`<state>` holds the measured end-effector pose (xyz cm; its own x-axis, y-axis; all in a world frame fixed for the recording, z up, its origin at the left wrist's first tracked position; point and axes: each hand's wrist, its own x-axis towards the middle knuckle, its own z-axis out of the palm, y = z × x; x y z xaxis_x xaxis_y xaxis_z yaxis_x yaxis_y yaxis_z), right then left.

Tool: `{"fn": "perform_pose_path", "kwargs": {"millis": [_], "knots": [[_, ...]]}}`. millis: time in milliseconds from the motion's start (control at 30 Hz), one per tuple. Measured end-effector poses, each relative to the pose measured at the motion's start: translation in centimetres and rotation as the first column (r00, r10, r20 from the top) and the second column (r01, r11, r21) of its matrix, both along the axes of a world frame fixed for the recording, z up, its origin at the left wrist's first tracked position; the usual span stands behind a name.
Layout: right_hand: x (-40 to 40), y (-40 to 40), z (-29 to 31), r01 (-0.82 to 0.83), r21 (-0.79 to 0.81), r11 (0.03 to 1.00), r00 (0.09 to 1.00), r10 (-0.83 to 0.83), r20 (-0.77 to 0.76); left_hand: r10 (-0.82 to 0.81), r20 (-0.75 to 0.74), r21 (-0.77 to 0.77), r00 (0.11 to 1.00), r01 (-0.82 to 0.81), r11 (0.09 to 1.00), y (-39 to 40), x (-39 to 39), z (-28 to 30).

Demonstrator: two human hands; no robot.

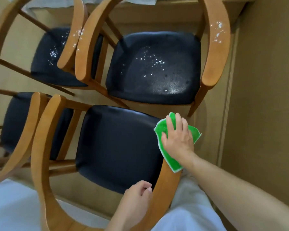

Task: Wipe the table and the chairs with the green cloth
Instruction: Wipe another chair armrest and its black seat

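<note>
The green cloth [163, 126] lies over the front end of the right armrest [167, 177] of the near chair, whose black seat [117, 147] looks clean. My right hand [178, 139] presses flat on the cloth with its fingers spread. My left hand [135, 197] sits against the inner edge of the same armrest with curled fingers; I cannot make out whether it grips the wood. White specks cover the seat of the far right chair [153, 67] and its right armrest [218, 32]. The far left chair [52, 55] is speckled too.
A fourth chair [15, 120] stands at the left, close beside the near one. The wooden table edge [173, 9] runs along the top with something white on it. Brown floor lies open on the right [265, 97]. My white-clad legs fill the bottom.
</note>
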<state>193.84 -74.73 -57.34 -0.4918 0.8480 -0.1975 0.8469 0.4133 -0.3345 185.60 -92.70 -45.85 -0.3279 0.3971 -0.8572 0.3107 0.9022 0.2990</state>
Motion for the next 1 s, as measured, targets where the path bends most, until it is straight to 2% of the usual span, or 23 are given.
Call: {"fn": "perform_pose_path", "kwargs": {"millis": [200,333,433,567,767,833,900,967,1000], "knots": [[2.1,-6.6,-0.1,-0.034,0.045,0.998,0.993,0.029,0.112,0.029,-0.005,0.021,1.0,-0.029,0.999,-1.2,-1.4,0.0],[1.7,-6.6,-0.6,-0.027,0.024,0.999,0.994,0.024,0.111,0.044,-0.019,-0.011,0.999,-0.044,0.999,-2.1,-2.0,0.4],[0.2,-4.1,-0.4,0.083,-0.015,0.996,0.996,-0.082,0.045,0.036,-0.056,-0.03,0.998,-0.038,0.999,-3.0,-2.5,0.7],[-2.3,2.4,-0.2,0.329,-0.198,0.923,0.941,-0.337,-0.006,0.061,-0.095,-0.046,0.994,-0.066,0.997,-4.6,-3.4,0.5],[-3.7,7.6,-0.7,0.372,-0.28,0.885,0.925,-0.379,0.034,0.058,-0.089,-0.116,0.994,-0.068,0.991,-6.6,-2.6,-0.1],[-3.8,7.3,-0.3,0.352,-0.256,0.9,0.933,-0.359,0.018,0.069,-0.09,-0.126,0.994,-0.08,0.989,-7.0,-1.9,-0.6],[-3.3,5.0,-0.2,0.231,-0.128,0.965,0.972,-0.234,-0.01,0.073,-0.072,-0.118,0.995,-0.081,0.99,-7.1,-1.2,-0.9],[-2.0,1.5,0.0,0.059,-0.043,0.997,0.995,-0.056,0.081,0.053,-0.038,-0.106,0.998,-0.057,0.993,-7.0,-0.8,-1.2],[-1.1,-0.3,0.0,-0.004,-0.051,0.999,0.991,0.011,0.136,0.037,-0.024,-0.098,0.999,-0.039,0.994,-6.9,-0.6,-1.5]]}}
